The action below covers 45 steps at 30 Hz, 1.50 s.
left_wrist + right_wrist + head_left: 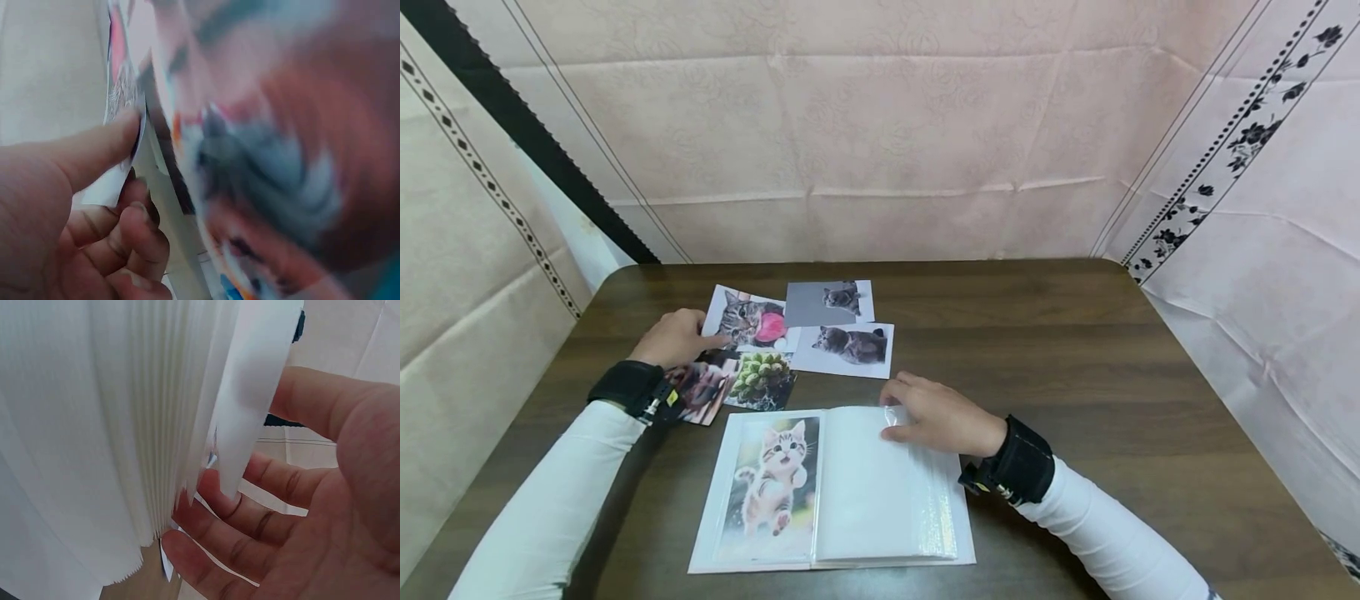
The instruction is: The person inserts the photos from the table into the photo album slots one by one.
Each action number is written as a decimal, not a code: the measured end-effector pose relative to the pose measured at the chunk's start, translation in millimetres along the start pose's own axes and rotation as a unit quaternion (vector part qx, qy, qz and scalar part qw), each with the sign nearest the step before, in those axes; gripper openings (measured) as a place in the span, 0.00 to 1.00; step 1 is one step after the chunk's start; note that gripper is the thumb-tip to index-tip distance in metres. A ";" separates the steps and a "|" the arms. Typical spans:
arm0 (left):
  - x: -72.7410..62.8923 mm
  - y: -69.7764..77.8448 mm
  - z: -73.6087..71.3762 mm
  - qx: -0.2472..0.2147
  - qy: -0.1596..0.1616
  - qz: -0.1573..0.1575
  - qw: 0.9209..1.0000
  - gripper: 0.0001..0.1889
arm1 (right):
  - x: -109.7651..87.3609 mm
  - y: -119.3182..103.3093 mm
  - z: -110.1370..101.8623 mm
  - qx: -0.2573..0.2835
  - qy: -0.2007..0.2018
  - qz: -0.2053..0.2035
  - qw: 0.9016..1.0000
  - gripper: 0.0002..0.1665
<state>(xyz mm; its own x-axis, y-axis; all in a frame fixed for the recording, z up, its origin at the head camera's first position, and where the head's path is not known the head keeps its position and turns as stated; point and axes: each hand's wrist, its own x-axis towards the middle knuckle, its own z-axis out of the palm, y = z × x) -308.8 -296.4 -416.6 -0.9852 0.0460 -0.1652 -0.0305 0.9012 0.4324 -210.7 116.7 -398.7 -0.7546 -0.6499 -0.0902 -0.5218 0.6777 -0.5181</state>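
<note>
A photo album [856, 500] lies open near the table's front, with a white kitten picture [772, 483] in its left pocket and a blank white page on the right. My right hand [946, 417] grips the upper right corner of that page. In the right wrist view, the thumb is on one side of the page [253, 375] and fingers are behind it. At the left, my left hand [672, 337] pinches the lower left corner of a photo of a tabby cat with something pink [745, 315]. The left wrist view shows this photo [125, 87] between thumb and fingers.
Beside the held photo lie a grey cat photo [820, 302], another grey cat photo [853, 348] and a green plant photo [760, 379]. A reddish photo [700, 387] is partly under the left wrist. Patterned cloth [887, 150] hangs behind the wooden table [1075, 350].
</note>
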 end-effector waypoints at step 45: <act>-45.7 57.6 7.3 -0.245 0.099 0.148 0.953 0.15 | -3.1 -3.1 2.7 0.027 0.011 0.005 1.000 0.22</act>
<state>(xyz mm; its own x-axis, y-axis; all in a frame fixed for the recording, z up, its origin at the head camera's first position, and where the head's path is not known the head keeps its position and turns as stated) -264.2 -243.5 -390.6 -0.9738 0.1422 0.1776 0.2269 0.5497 0.8039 -205.7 115.7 -399.1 -0.7687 -0.6349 -0.0772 -0.4920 0.6641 -0.5630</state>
